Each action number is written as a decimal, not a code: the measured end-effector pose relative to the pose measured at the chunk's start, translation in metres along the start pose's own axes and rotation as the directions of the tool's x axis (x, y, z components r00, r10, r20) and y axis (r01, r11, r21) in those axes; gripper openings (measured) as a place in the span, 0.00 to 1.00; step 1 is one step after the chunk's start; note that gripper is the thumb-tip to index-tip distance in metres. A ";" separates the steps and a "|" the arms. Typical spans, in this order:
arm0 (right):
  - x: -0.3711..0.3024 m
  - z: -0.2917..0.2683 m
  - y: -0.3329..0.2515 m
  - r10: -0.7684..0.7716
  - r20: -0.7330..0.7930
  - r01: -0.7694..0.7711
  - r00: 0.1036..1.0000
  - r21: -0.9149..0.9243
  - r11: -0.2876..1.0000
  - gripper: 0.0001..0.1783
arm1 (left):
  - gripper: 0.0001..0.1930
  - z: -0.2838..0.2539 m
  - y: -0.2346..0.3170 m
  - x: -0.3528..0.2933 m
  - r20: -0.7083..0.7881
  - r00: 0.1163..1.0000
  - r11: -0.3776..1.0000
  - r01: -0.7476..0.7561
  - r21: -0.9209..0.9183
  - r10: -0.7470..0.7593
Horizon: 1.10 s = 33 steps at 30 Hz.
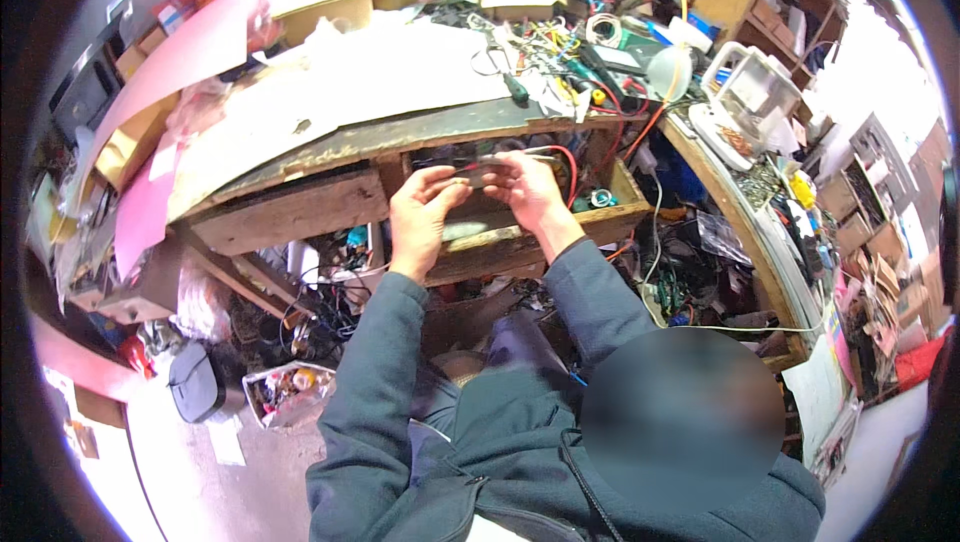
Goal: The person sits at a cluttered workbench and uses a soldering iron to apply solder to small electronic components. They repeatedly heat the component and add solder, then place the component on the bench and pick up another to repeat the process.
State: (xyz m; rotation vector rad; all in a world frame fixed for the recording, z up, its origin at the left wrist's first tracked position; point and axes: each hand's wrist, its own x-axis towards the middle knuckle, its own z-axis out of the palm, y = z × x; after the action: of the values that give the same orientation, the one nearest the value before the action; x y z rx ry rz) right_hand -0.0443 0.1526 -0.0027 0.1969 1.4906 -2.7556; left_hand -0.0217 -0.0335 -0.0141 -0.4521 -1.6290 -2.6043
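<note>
Over an open wooden drawer [490,260], both hands are raised close together. My left hand [420,217] is closed, thumb against the fingers in a pinch. Just to its right, my right hand [528,197] has its fingers curled and closed as well. A thin dark piece with a reddish spot shows between the fingertips, too small and blurred to name. A red cable [573,170] arches behind my right hand. Inside the drawer's right end lies a small coil of teal and white wire [601,199].
The workbench carries a large white sheet [370,77], a screwdriver with a dark green handle [516,89] and tangled wires. A clear plastic container [752,92] stands at right. A white cord [655,242] hangs beside the drawer. On the floor sits a box of scraps [290,392].
</note>
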 end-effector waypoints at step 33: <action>-0.015 0.004 -0.015 0.095 0.419 0.160 0.903 -0.534 0.830 0.11 | 0.07 0.006 0.015 -0.005 0.006 1.000 0.980 -0.019 0.199 0.018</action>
State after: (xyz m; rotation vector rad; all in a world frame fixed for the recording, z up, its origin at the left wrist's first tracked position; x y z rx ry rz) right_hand -0.0307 0.1568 0.0140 -0.4202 2.0545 -2.0394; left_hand -0.0128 -0.0353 -0.0001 -0.4582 -1.8523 -2.3947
